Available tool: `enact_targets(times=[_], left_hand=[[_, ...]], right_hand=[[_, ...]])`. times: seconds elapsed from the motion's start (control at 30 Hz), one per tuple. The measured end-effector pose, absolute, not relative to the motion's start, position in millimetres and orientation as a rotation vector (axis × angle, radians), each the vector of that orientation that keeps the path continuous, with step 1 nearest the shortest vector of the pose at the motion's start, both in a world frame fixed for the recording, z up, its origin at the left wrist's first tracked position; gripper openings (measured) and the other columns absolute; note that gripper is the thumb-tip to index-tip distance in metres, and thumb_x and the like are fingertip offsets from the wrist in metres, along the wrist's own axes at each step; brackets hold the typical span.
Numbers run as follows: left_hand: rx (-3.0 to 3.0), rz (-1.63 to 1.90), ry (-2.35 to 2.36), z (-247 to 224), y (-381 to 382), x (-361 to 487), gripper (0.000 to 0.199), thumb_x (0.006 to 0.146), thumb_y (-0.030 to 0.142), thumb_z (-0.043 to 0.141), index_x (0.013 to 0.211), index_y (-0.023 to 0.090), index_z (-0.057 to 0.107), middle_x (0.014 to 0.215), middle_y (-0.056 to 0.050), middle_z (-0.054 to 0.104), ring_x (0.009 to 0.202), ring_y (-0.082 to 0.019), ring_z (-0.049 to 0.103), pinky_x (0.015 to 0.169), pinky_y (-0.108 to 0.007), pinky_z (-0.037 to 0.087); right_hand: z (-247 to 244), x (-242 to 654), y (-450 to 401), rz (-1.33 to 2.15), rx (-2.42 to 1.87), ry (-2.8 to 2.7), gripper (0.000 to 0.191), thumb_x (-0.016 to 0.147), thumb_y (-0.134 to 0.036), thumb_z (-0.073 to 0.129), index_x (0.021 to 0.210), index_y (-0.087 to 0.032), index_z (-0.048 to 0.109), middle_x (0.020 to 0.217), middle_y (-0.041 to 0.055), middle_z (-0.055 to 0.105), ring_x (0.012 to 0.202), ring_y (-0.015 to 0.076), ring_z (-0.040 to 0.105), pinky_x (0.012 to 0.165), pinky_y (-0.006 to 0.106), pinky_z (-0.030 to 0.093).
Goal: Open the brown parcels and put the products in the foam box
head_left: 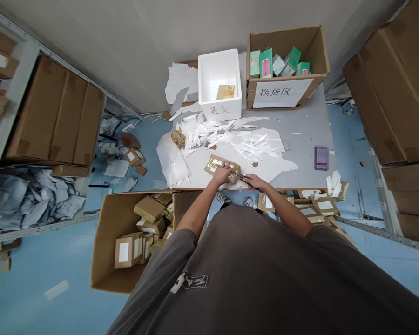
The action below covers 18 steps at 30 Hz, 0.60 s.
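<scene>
A small brown cardboard box (212, 164) wrapped in shiny tape lies near the front edge of the table. My left hand (222, 172) rests on top of it, its fingers pressed on the tape. From the right, my right hand (254, 181) grips a black and red tool (245, 178), perhaps scissors or a cutter. The tool's tip reaches the right end of the box, close to my left hand's fingers. Whether the blade is in the tape is too small to tell.
White paper scraps (195, 132) cover the table's middle. Behind stand a white foam box (219, 110) and a carton (282, 94) of green boxes. A phone-like object (321, 158) lies right. A big carton (111, 242) of parcels stands at the lower left.
</scene>
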State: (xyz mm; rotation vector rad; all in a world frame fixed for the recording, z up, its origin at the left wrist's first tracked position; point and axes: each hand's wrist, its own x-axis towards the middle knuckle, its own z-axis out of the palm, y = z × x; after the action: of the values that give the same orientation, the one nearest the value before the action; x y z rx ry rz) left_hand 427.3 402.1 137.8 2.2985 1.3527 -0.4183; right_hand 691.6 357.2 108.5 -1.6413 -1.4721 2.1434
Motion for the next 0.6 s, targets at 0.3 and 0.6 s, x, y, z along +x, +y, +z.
enact_targets(times=[0.3,0.6], left_hand=[[2.26,-0.339,1.204,128,418,397,0.051,0.072,0.015,0.094,0.117,0.019,0.069,0.177,-0.02,0.039,0.165,-0.038,0.039,0.125,-0.05,0.049],[2.27,-0.29,1.205,123,414,397,0.055,0.073,0.016,0.094,0.122,0.021,0.07,0.174,-0.017,0.046,0.164,-0.038,0.04,0.126,-0.05,0.047]], right_hand=[[111,674,372,1.926,-1.745,-1.792,0.038,0.104,-0.059,0.067,0.093,-0.023,0.065,0.061,0.0004,0.066,0.049,0.0192,0.06,0.059,0.028,0.048],[96,665,359,1.786,-1.71,-1.975,0.076,0.094,-0.091,0.055,0.056,-0.025,0.055,0.048,0.0018,0.055,0.052,0.0179,0.055,0.059,0.028,0.042]])
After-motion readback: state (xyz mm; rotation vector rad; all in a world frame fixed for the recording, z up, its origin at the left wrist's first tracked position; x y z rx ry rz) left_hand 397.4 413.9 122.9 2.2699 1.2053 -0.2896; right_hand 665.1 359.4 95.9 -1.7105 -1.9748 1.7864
